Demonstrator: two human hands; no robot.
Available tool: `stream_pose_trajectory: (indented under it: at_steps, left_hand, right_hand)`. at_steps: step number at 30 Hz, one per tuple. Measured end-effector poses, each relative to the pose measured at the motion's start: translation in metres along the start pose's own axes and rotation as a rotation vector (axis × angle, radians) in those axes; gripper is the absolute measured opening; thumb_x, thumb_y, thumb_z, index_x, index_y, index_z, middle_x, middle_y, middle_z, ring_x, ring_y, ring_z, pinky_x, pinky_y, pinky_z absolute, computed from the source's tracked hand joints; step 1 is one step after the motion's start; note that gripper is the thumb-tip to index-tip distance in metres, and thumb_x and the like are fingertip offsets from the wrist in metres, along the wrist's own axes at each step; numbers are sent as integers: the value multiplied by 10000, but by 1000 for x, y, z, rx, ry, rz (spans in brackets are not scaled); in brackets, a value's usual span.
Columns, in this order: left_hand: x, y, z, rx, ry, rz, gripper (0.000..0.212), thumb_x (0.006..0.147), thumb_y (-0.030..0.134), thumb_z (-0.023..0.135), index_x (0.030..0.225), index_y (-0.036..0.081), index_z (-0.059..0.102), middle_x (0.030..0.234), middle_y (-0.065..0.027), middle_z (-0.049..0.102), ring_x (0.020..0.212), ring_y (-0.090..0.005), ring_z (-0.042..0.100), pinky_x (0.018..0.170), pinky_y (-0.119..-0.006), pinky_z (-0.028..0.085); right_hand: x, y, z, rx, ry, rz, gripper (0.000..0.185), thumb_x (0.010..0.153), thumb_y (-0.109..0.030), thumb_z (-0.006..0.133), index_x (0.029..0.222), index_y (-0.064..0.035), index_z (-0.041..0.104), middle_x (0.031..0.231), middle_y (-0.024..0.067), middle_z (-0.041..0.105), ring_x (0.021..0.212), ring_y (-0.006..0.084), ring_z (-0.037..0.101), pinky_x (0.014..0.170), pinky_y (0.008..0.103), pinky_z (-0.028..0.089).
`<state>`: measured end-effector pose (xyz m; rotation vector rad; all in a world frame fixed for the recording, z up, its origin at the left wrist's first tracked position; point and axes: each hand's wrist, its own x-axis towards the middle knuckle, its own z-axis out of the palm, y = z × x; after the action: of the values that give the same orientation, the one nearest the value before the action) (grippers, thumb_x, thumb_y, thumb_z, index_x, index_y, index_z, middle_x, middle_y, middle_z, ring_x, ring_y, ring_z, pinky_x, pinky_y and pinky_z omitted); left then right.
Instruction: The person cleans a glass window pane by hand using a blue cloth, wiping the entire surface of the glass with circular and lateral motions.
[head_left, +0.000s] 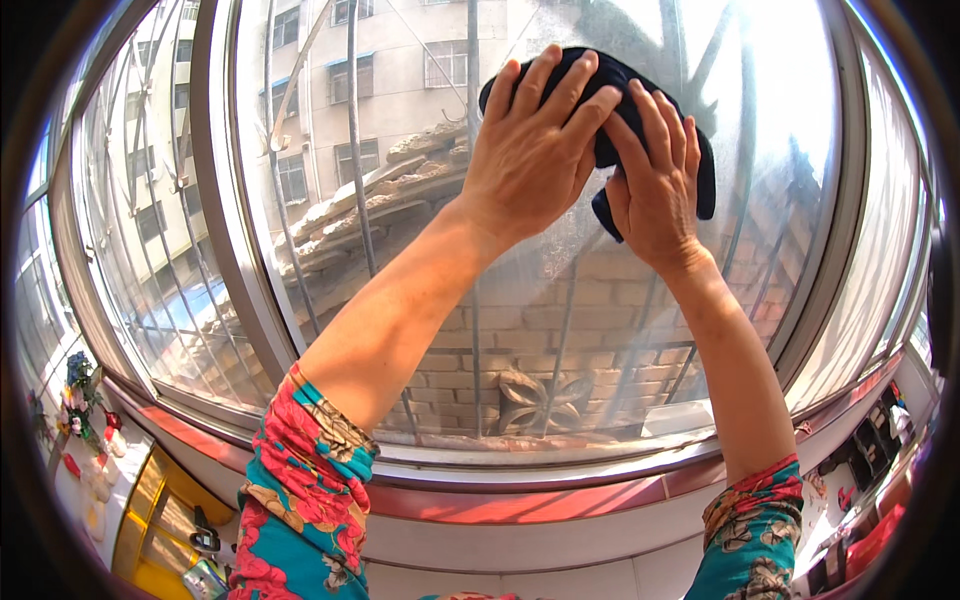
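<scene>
A dark cloth (645, 112) lies flat against the upper part of a window pane (420, 315). Pressing on its left portion is my left hand (529, 150), fingers spread over the fabric. My right hand (660, 184) holds the cloth's right portion against the glass, and a loose end of it hangs below the palm. The two hands almost meet at the thumb and forefinger. Hazy, whitish smears show on the glass below them. Floral sleeves are pushed up towards both elbows.
A metal window frame (240, 187) borders the pane, with a red sill (525, 502) beneath. Outside stand security bars (360, 150) and a brick wall (525, 315). Artificial flowers (79, 394) and a yellow shelf unit (157, 532) are at lower left; assorted items, including a black organiser (866, 454), sit at lower right.
</scene>
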<state>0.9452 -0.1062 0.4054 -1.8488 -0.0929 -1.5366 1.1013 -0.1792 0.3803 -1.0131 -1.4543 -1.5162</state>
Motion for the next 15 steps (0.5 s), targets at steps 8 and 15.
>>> stream_pose_trajectory:
  at_steps: [8,15]
  left_hand:
    - [-224,115,-25,-74,-416,62,475,833,240,647,1301,214,568,1517,-53,431,1475,-315,254,1200,-503,75]
    - [-154,107,-9,-113,-418,41,463,873,197,612,1330,161,544,1553,-109,375,1477,-335,246,1206,-518,69]
  right_hand:
    - [-246,-83,-45,64,-439,-93,455,773,-184,682,1213,-299,678,1424,96,466,1320,318,441,1100,582,325]
    - [-176,-22,-57,147,-418,-132,498,773,-161,686,1262,-252,654,1440,95,430,1335,288,433,1114,536,348]
